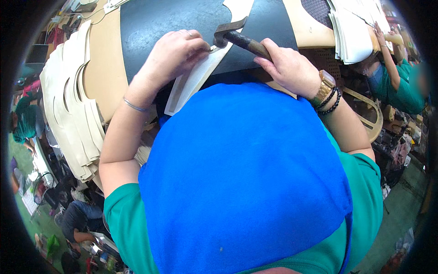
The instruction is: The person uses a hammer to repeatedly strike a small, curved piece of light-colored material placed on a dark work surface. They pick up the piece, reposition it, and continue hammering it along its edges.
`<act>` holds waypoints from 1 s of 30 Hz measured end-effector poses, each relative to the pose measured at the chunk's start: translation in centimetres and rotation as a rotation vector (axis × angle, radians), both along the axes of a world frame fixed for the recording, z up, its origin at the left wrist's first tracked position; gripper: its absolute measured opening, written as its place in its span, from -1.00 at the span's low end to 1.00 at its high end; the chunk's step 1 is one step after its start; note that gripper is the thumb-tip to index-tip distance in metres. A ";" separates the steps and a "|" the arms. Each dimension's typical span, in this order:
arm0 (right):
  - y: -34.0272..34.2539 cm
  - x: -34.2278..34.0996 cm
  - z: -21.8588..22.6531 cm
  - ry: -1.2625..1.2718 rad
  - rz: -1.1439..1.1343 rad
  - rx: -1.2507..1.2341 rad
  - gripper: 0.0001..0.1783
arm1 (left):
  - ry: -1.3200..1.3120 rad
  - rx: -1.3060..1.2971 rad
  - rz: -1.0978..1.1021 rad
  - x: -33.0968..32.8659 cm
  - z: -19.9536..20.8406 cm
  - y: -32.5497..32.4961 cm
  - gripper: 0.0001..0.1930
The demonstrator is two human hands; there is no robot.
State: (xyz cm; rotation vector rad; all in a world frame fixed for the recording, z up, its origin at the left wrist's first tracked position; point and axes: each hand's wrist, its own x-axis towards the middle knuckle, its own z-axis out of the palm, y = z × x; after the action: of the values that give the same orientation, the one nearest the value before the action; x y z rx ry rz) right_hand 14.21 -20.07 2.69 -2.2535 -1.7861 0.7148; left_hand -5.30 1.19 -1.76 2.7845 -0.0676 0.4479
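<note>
My right hand point(294, 68) is wrapped round the dark handle of a cobbler's hammer point(248, 43). The hammer's metal head rests on or just above the edge of a long, curved white piece of leather-like material point(196, 80). Close to the head, the fingers of my left hand point(180, 52) are pinched together at that piece's edge, and their tips are partly hidden. A black work mat point(164, 20) lies beneath, and the white piece runs across it toward my body, hanging past its near edge.
Stacked cream cut pieces point(68, 100) lie on the table's left side. Another stack of white sheets point(349, 36) stands at the right. A co-worker in green point(401, 86) is at the far right, and others work at the left. A tan chair back point(372, 112) is beside my right arm.
</note>
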 end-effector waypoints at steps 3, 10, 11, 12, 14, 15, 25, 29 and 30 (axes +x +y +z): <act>0.0 0.5 -0.3 0.000 0.019 0.033 -0.64 | 0.214 -0.328 0.099 -0.1 0.6 0.7 -0.86; 0.1 0.2 -0.3 0.175 0.028 0.166 -0.64 | 0.119 -0.025 -0.013 -0.1 0.3 1.1 -0.91; 0.3 0.0 -0.2 0.217 0.028 0.140 -0.64 | 0.079 0.066 -0.053 -0.2 0.3 1.3 -0.91; 0.5 0.0 0.1 0.157 0.038 0.110 -0.64 | 0.061 0.107 -0.050 -0.4 0.3 1.0 -0.92; 0.9 0.2 0.6 0.036 0.047 0.057 -0.65 | 0.022 0.198 -0.057 -0.6 0.5 0.3 -0.92; 1.1 0.6 0.3 0.056 0.074 0.142 -0.65 | 0.061 0.250 -0.043 -0.7 0.3 0.3 -0.90; 1.4 0.1 -0.3 0.081 0.112 0.150 -0.62 | 0.057 0.144 0.180 -3.9 -0.4 -2.3 -0.72; 2.2 -0.2 0.8 0.076 0.104 -0.040 -0.62 | -0.023 -0.041 0.371 -5.0 -1.1 -3.7 -0.76; 2.5 -0.3 0.7 0.093 0.116 0.032 -0.62 | -0.025 -0.028 0.405 -5.2 -1.0 -4.2 -0.76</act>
State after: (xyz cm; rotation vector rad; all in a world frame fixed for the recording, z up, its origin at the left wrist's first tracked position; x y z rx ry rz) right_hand 13.93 -17.59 3.37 -2.0743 -1.8825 0.7930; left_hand -10.52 -3.00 -2.77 2.7617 0.5003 0.5720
